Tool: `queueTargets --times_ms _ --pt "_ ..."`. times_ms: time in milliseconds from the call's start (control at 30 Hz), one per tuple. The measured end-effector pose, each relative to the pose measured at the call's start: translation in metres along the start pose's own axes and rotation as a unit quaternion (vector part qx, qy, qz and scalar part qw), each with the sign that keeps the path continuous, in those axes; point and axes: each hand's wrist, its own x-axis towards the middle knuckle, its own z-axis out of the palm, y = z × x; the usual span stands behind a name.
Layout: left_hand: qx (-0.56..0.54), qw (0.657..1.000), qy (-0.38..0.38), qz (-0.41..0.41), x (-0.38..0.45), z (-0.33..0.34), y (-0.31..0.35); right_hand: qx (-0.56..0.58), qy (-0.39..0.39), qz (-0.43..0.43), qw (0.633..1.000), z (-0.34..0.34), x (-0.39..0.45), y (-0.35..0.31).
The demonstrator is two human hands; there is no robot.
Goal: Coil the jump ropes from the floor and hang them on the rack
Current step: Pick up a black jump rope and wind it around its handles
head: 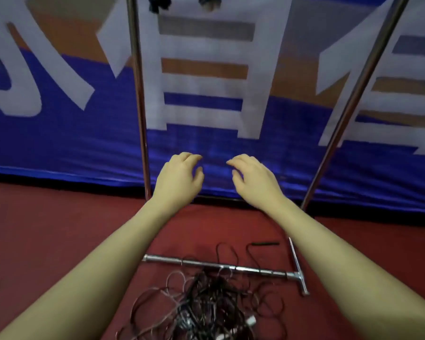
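Where banner (pixel 84 143) meets floor (pixel 47 229), tangled jump ropes (pixel 206 303) on red

The floor (pixel 47 241) was a dark red, matte surface running up to the foot of a blue banner (pixel 71 143). Below the left hand (pixel 179 177) and the right hand (pixel 253 180), nearer the person, a tangled heap of thin black jump ropes (pixel 206 300) lay on it, loops spilling outward and a few pale handle ends showing in the mass. A chrome rack base bar (pixel 221 265) lay flat across the far edge of the heap, joined at a T to a cross foot (pixel 297 268) beneath the right forearm. A single black handle (pixel 265 243) lay apart, just beyond the bar.
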Motion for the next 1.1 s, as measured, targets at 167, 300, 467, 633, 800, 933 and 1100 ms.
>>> queueTargets --times_ms 167,300,467,633,800,933,1100 --pt "0.028 0.994 -0.105 -0.013 -0.062 0.086 -0.027 0.017 -0.075 0.051 0.996 0.081 -0.054 0.041" --pt "0.023 0.979 -0.196 -0.059 -0.107 0.144 -0.044 0.036 -0.149 0.105 0.983 0.147 -0.100 0.073" --pt "0.025 0.957 -0.282 -0.066 -0.144 0.201 -0.066 0.038 -0.239 0.159 0.957 0.213 -0.149 0.100" --pt "0.026 0.922 -0.387 -0.010 -0.175 0.247 -0.069 -0.019 -0.311 0.231 0.922 0.257 -0.198 0.111" --pt "0.041 0.872 -0.487 0.006 -0.188 0.276 -0.066 0.000 -0.365 0.284 0.887 0.281 -0.223 0.110" --pt "0.048 0.869 -0.492 0.005 -0.188 0.283 -0.071 0.066 -0.250 0.331 0.908 0.288 -0.225 0.102" --pt "0.039 0.893 -0.448 0.010 -0.171 0.267 -0.075 0.136 -0.137 0.253 0.948 0.266 -0.216 0.103"
